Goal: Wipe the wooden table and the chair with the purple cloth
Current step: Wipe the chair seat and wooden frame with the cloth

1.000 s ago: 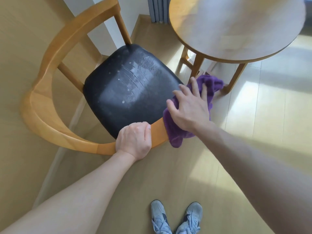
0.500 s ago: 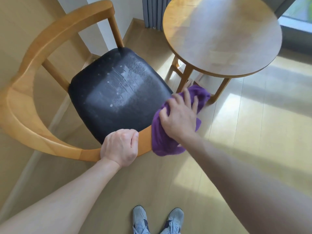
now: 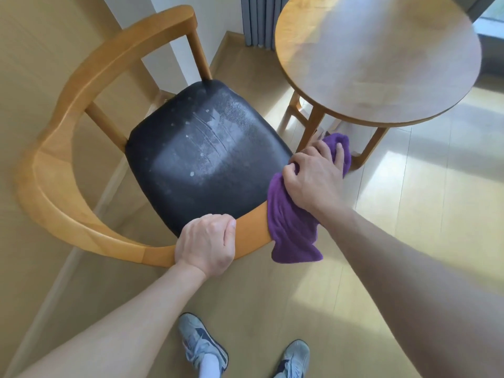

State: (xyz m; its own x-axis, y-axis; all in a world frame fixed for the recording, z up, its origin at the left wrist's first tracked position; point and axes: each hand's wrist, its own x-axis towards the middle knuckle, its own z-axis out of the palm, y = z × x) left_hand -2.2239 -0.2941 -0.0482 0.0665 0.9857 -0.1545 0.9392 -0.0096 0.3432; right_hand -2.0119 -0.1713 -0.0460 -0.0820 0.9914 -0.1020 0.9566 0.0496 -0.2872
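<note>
At the right front corner of the black padded seat [image 3: 201,156], the purple terry cloth [image 3: 293,230] sits bunched under your right hand [image 3: 313,178], draped over the end of the curved wooden rail of the chair [image 3: 90,77] and hanging past it toward the floor. Your right hand's fingers curl into the cloth and press it down at the seat's edge, so the cloth is already in the working hand. Your left hand [image 3: 207,245] wraps the same rail just beside the cloth, thumb on top, steadying the chair.

The relation that matters: the dusty, streaked middle of the seat lies up and to the left of your right hand, and the seat's long run goes from that corner diagonally toward the far back post. I judge the next stroke should sweep leftward and away across the black pad, with the right hand doing it, since the left is occupied holding the rail. The pale smears and specks in the seat's centre look unwiped.

The round wooden table [image 3: 381,61] stands just beyond and to the right of your right hand, its legs close behind the cloth's far end; I cannot tell whether they touch. The right hand is the nearer one to it too.

Below, your two grey lace-up shoes [image 3: 201,347] stand on the pale wood floor [image 3: 422,214]. I can read no brand, label or writing anywhere.
</note>
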